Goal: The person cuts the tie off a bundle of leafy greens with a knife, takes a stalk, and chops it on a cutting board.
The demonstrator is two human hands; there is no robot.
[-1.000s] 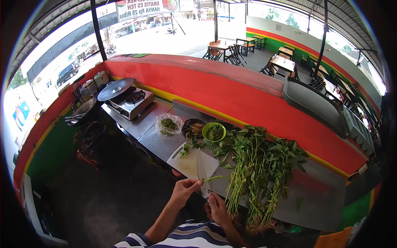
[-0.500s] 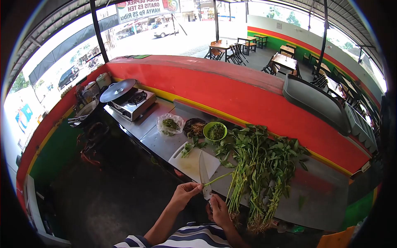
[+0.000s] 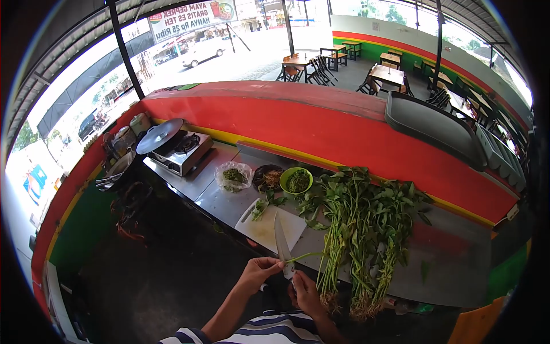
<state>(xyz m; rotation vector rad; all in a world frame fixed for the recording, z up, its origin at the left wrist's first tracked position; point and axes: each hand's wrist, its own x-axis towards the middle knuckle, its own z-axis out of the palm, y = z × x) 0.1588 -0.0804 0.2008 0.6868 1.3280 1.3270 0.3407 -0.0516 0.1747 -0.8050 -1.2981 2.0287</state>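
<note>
My left hand [image 3: 258,275] pinches the end of a thin green stem [image 3: 306,255] between thumb and fingers. My right hand [image 3: 305,293] is closed round the handle of a kitchen knife [image 3: 281,237], whose blade points up and away and crosses the stem beside my left fingertips. Beneath the blade lies a white cutting board [image 3: 252,230] with a few leafy sprigs [image 3: 260,210] at its far side. To the right spreads a big bundle of leafy greens [image 3: 350,226], long-stemmed, its roots over the counter's near edge.
Along the steel counter [image 3: 220,202] stand a clear plastic bag [image 3: 234,176] of greens, a dark dish [image 3: 267,178] and a lime-green bowl [image 3: 310,184] of chopped greens. A gas stove [image 3: 183,160] is farther left. A red wall [image 3: 258,123] runs behind, with a grey tray [image 3: 429,132] on top.
The whole view has shifted slightly with my head. Both hands keep nearly the same pose, knife still across the stem. Outside, a white car has moved left.
</note>
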